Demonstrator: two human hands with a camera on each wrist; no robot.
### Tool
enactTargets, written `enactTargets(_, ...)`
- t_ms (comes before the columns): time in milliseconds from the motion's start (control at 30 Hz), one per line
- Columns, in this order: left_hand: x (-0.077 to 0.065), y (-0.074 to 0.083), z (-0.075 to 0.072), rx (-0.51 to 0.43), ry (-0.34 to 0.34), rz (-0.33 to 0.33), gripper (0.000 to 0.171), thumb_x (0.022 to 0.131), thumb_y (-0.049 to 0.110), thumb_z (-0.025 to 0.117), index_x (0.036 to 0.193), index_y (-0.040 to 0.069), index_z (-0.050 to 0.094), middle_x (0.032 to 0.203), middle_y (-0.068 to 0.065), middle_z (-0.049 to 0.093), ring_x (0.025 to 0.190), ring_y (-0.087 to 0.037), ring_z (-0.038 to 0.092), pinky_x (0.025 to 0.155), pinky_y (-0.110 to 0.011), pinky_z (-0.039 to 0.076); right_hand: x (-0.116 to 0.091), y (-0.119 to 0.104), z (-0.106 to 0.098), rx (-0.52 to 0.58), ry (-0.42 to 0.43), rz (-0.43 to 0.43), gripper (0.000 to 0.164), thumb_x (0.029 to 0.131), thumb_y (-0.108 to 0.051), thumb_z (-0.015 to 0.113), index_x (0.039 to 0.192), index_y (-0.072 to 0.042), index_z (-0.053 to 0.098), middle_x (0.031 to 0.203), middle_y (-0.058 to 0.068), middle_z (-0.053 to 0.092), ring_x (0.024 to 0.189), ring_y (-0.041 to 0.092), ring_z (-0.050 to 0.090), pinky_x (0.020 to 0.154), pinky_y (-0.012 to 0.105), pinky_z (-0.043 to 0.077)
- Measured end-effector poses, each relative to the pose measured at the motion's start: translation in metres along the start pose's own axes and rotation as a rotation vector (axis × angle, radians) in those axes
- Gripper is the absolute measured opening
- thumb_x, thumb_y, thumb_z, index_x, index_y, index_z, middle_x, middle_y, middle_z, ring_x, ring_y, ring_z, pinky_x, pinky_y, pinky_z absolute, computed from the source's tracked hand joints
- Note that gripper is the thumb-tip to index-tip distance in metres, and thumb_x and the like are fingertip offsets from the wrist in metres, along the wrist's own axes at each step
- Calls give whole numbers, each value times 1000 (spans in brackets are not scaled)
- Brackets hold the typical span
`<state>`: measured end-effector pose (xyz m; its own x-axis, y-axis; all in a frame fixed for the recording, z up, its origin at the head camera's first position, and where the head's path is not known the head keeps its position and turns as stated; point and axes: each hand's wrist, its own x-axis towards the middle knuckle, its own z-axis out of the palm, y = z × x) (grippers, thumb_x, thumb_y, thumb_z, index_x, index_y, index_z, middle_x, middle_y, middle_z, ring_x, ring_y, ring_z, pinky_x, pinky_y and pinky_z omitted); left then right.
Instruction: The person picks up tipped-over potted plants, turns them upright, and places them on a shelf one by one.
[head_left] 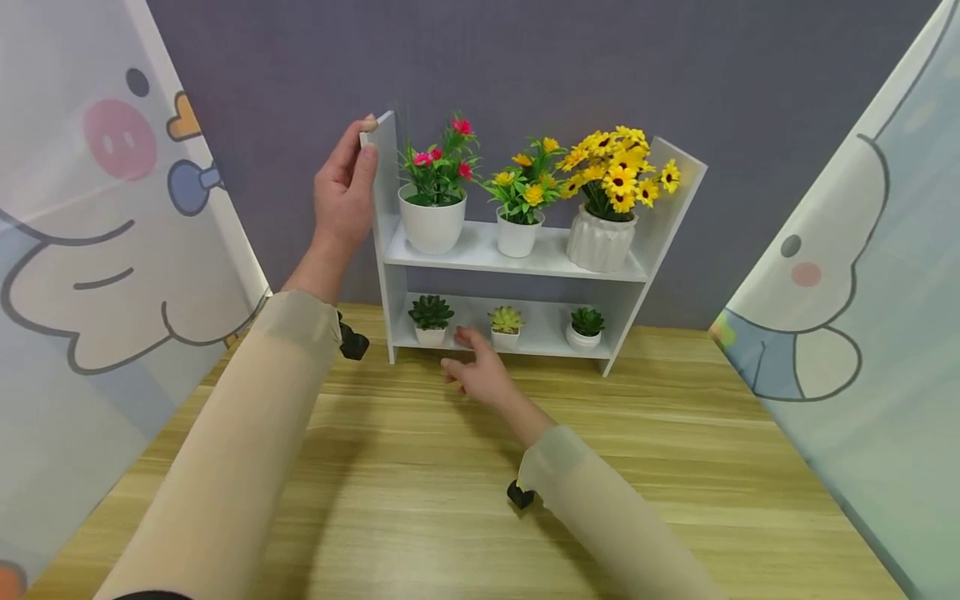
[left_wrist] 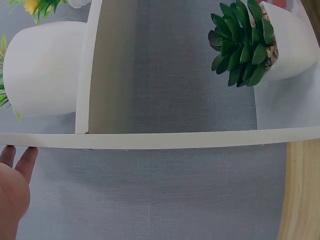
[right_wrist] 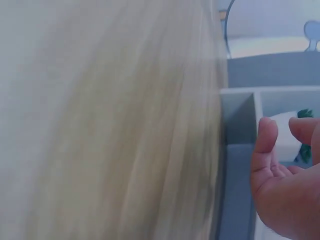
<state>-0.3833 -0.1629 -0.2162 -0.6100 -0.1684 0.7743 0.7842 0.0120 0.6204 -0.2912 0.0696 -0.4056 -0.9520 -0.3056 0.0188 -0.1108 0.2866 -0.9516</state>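
Note:
A white two-tier shelf [head_left: 517, 260] stands against the grey backdrop. My left hand [head_left: 347, 187] holds its left side panel near the top, thumb toward the front; in the left wrist view the panel's edge [left_wrist: 175, 140] runs past two fingertips. My right hand [head_left: 483, 375] reaches to the lower tier with thumb and forefinger apart, holding nothing. It is nearest to a dark green succulent [head_left: 431, 312] in a white pot [right_wrist: 286, 140], to its left, and a pale green succulent [head_left: 506, 320]. Another small green succulent [head_left: 587, 322] sits farther right.
On the upper tier stand a white pot [head_left: 432, 223] with pink-red flowers, a smaller pot [head_left: 517, 236] with orange-yellow flowers, and a ribbed pot [head_left: 602, 242] with yellow flowers. Under the shelf is a wood-grain table [head_left: 420, 467]. Cartoon-printed curtains [head_left: 112, 275] hang at both sides.

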Motion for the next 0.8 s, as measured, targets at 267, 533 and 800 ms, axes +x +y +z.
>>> enactTargets(267, -3, 10, -11, 72, -84, -115, 49, 114, 19, 57, 163, 16, 55, 172, 3, 50, 159, -18, 48, 130, -30, 42, -44, -11, -21, -44, -129, -34, 69, 111, -15, 65, 172, -10, 33, 175, 20, 40, 102, 25, 79, 69, 44, 63)
enactTargets(533, -27, 28, -26, 160, -129, -172, 57, 112, 19, 59, 167, 22, 49, 171, 1, 51, 155, -22, 54, 125, -37, 50, -86, -3, -57, -174, -132, -48, 67, 109, -18, 68, 169, -12, 39, 173, 20, 43, 97, 21, 73, 72, 32, 61)
enactTargets(800, -83, 54, -46, 337, -211, -173, 53, 112, 19, 58, 164, 19, 53, 169, 2, 53, 151, -24, 58, 111, -17, 55, -121, 2, -99, -473, -80, -108, 66, 111, -34, 67, 169, -18, 40, 170, 13, 49, 111, 13, 68, 81, 26, 61)
